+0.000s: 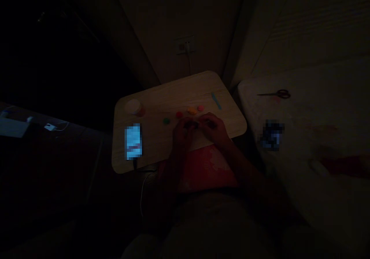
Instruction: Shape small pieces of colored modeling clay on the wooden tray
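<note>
In dim light, my left hand (182,132) and my right hand (214,127) meet over the front part of a small wooden table (156,101). Both have curled fingers, pinched close together around something too dark to make out. Just beyond the fingers lie small coloured lumps that look like modelling clay: a green one (166,121), a red one (179,114), an orange one (192,111) and a pink one (200,108). A thin blue tool (216,101) rests farther right.
A pale-lidded tub (133,107) stands at the table's left, behind a lit, blurred phone (133,141) with a cable. Scissors (274,94) and a dark blurred object (271,135) lie on a pale surface (295,116) at right. Red cloth (205,170) is under my forearms.
</note>
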`<state>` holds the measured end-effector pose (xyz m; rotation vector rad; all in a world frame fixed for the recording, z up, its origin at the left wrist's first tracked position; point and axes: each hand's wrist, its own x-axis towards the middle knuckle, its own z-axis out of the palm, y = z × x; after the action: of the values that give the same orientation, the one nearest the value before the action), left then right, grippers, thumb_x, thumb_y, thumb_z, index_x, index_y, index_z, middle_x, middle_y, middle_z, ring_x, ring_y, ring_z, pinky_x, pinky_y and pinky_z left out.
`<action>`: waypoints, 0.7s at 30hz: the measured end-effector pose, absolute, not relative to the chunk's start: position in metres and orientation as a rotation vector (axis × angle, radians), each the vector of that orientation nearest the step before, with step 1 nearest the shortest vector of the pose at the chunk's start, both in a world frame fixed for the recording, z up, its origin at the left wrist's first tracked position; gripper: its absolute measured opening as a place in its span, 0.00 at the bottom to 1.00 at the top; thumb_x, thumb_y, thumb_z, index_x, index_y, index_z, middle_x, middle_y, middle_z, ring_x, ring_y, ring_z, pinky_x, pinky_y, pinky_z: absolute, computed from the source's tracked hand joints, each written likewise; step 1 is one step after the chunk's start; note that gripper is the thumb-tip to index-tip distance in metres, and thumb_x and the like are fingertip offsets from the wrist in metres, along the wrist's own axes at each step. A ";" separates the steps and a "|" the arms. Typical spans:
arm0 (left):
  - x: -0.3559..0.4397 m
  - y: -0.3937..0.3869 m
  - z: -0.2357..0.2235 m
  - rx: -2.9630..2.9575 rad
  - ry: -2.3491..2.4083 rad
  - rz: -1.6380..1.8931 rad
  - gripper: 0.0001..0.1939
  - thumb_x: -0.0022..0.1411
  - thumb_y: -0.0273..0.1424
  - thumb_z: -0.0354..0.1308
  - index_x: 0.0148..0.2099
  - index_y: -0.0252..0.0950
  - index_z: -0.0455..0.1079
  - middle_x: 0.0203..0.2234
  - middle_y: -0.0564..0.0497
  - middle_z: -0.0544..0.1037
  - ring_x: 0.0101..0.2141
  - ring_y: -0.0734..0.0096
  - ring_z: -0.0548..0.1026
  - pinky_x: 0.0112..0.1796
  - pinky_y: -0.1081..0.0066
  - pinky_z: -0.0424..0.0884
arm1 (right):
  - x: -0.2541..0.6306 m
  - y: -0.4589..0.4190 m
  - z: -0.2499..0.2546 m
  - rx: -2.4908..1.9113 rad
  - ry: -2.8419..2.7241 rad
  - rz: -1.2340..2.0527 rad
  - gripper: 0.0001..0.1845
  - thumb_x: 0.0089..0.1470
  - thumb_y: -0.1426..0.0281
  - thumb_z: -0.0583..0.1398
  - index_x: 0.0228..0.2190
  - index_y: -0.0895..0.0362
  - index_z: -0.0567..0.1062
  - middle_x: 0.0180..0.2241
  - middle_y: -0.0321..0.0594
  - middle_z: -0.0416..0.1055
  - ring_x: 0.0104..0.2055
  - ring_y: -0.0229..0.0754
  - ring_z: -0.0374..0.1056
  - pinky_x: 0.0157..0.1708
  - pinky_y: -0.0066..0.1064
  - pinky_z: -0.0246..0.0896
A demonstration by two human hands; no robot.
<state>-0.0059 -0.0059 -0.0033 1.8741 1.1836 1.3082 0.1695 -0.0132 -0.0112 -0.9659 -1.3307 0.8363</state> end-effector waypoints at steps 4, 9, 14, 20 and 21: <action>-0.007 -0.009 -0.002 1.765 1.209 1.268 0.16 0.70 0.45 0.59 0.48 0.38 0.75 0.42 0.46 0.83 0.42 0.62 0.82 0.46 0.65 0.78 | 0.170 -0.014 -0.008 -0.939 -1.409 0.840 0.09 0.55 0.60 0.71 0.38 0.49 0.84 0.40 0.41 0.79 0.43 0.46 0.75 0.46 0.39 0.70; -0.007 -0.008 -0.006 1.731 1.195 1.250 0.18 0.68 0.47 0.63 0.49 0.39 0.75 0.41 0.47 0.84 0.42 0.62 0.82 0.44 0.66 0.79 | 0.169 -0.015 -0.008 -1.002 -1.418 0.840 0.10 0.56 0.60 0.71 0.38 0.50 0.85 0.38 0.41 0.80 0.41 0.45 0.75 0.42 0.38 0.71; -0.008 -0.007 -0.007 1.714 1.148 1.275 0.22 0.66 0.50 0.63 0.53 0.39 0.73 0.47 0.44 0.83 0.46 0.60 0.83 0.47 0.64 0.79 | 0.168 -0.015 -0.010 -1.008 -1.411 0.816 0.08 0.56 0.60 0.72 0.36 0.49 0.86 0.37 0.41 0.80 0.41 0.45 0.76 0.41 0.38 0.71; -0.006 -0.010 -0.002 1.751 1.079 1.199 0.18 0.68 0.46 0.63 0.52 0.39 0.77 0.44 0.45 0.85 0.44 0.61 0.83 0.47 0.64 0.79 | 0.170 -0.016 -0.007 -0.999 -1.416 0.813 0.07 0.56 0.60 0.71 0.34 0.49 0.86 0.36 0.40 0.80 0.39 0.44 0.76 0.41 0.38 0.71; -0.005 -0.010 -0.002 1.760 1.083 1.187 0.18 0.67 0.45 0.64 0.51 0.38 0.78 0.44 0.46 0.85 0.44 0.61 0.83 0.48 0.64 0.79 | 0.170 -0.016 -0.007 -1.003 -1.422 0.817 0.07 0.56 0.60 0.71 0.35 0.49 0.86 0.36 0.40 0.80 0.39 0.45 0.76 0.42 0.38 0.71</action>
<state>-0.0051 -0.0103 -0.0020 1.7597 1.0831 1.1870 0.1703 -0.0162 -0.0066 -1.0026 -1.4219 0.8174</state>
